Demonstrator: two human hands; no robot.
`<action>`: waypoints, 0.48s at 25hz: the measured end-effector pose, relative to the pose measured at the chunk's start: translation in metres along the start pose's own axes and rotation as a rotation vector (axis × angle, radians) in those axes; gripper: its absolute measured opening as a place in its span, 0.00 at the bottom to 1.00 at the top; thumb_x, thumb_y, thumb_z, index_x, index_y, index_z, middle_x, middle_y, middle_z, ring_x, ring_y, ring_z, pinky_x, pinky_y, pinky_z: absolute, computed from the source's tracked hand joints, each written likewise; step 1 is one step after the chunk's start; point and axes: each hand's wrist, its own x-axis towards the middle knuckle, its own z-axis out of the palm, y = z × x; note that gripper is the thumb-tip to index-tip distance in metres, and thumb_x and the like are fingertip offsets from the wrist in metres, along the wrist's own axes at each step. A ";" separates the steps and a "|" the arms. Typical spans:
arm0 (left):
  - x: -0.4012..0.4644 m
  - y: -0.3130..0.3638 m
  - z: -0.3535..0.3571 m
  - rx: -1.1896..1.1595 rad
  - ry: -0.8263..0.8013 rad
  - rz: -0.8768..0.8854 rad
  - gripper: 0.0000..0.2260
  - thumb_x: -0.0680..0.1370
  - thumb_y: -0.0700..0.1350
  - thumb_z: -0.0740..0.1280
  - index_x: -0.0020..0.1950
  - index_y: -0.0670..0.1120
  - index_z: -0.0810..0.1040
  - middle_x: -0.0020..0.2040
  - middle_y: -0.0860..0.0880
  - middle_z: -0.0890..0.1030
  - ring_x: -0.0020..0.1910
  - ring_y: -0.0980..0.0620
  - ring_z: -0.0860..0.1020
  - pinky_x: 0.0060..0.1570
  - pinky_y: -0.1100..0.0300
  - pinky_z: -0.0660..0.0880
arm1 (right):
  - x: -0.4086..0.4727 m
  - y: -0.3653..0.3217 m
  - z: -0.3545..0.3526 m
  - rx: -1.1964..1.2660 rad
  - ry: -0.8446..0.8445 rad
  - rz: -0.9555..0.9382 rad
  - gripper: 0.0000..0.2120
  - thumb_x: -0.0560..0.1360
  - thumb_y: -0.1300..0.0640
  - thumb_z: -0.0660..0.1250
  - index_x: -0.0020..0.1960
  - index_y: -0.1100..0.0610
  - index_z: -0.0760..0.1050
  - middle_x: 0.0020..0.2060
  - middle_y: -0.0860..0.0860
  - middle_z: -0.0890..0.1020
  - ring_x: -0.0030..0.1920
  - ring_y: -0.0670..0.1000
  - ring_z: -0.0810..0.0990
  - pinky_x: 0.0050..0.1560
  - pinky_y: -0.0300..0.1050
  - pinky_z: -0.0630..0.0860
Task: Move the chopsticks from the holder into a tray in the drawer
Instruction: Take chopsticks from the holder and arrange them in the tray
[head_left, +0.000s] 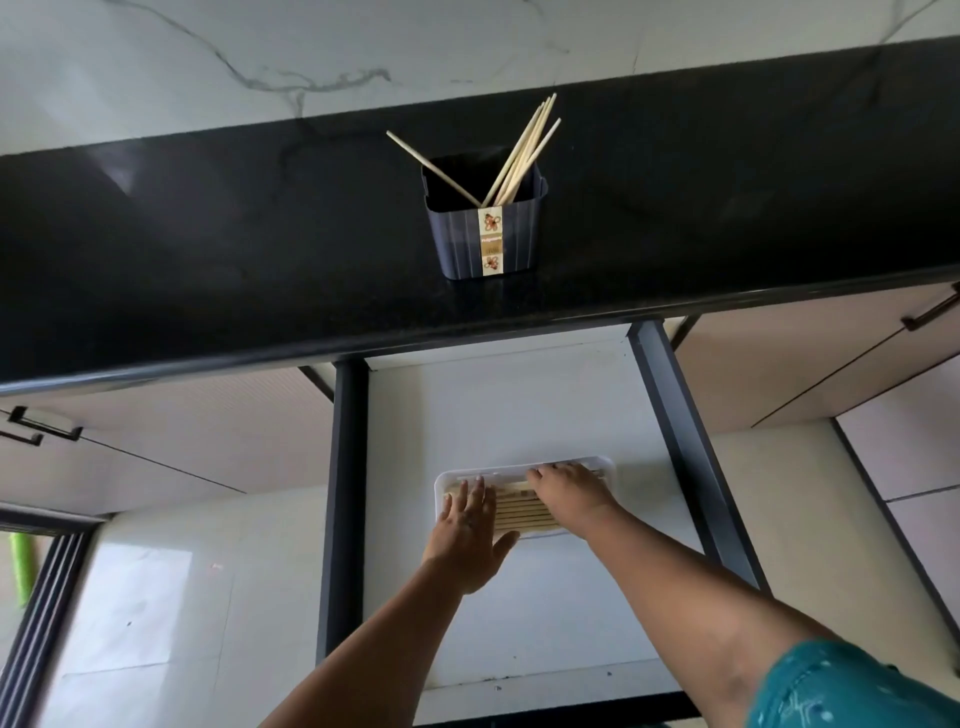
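Two hands were down in the open drawer (519, 405), under the front edge of the black counter (208, 234). The drawer floor was white and had free room all around the white tray (605, 464), which lay near its middle, between the dark side rails. The left hand (470, 525) lay flat with straight fingers over the left end of the tray. The right hand (566, 491) rested on the right part with its fingers bent down onto the chopsticks in the tray (519, 512); I could not tell if it gripped any. These chopsticks lay side by side between the hands. More chopsticks (524, 150) stood tilted in the dark holder (485, 234) on the counter, well apart from both hands.
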 end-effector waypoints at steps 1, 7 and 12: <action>0.002 -0.002 0.001 0.004 -0.011 -0.009 0.37 0.79 0.65 0.49 0.79 0.43 0.47 0.80 0.43 0.46 0.78 0.41 0.44 0.77 0.49 0.43 | 0.000 0.001 0.002 0.008 0.008 -0.007 0.19 0.77 0.64 0.59 0.67 0.59 0.66 0.64 0.57 0.74 0.64 0.60 0.75 0.66 0.53 0.71; 0.002 0.001 0.002 0.019 -0.070 -0.021 0.47 0.73 0.74 0.48 0.79 0.40 0.45 0.80 0.40 0.44 0.78 0.41 0.42 0.76 0.48 0.40 | -0.020 0.015 -0.003 0.208 0.125 0.016 0.13 0.78 0.62 0.59 0.61 0.56 0.72 0.58 0.51 0.77 0.61 0.54 0.75 0.56 0.47 0.70; 0.007 0.010 -0.003 0.089 -0.130 -0.011 0.38 0.80 0.61 0.54 0.78 0.39 0.43 0.79 0.39 0.44 0.79 0.42 0.45 0.77 0.50 0.44 | -0.045 0.019 0.008 0.339 0.059 -0.004 0.26 0.80 0.40 0.54 0.67 0.57 0.73 0.65 0.51 0.75 0.66 0.52 0.72 0.67 0.48 0.67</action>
